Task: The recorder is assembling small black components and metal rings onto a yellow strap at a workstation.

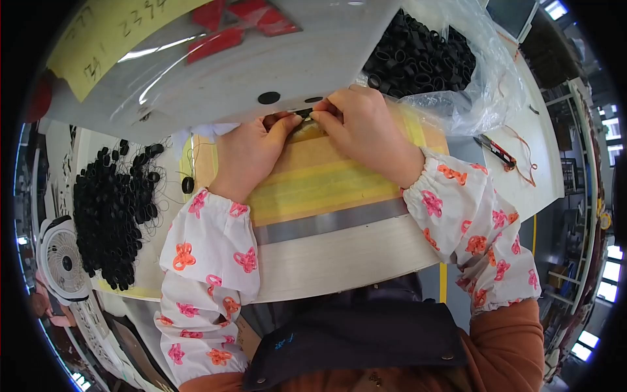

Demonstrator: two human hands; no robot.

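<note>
Both hands meet at 12 o'clock under the grey machine head (248, 65): the left hand (251, 153) and the right hand (362, 127) each pinch a small black ring (304, 114). I think the fingertips could be caught there if the machine runs. The surface (339, 255) carries a ring pile (114, 215) at 9 o'clock and a bag (457, 65) at 1 o'clock; it seems a workshop.

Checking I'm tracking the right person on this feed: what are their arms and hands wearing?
Both hands, left hand and right hand, are bare, with no gloves. Each forearm wears a white sleeve cover printed with pink and orange butterfly-like shapes, gathered with elastic at the wrist: left sleeve cover, right sleeve cover. Orange sleeves show beneath.
</note>
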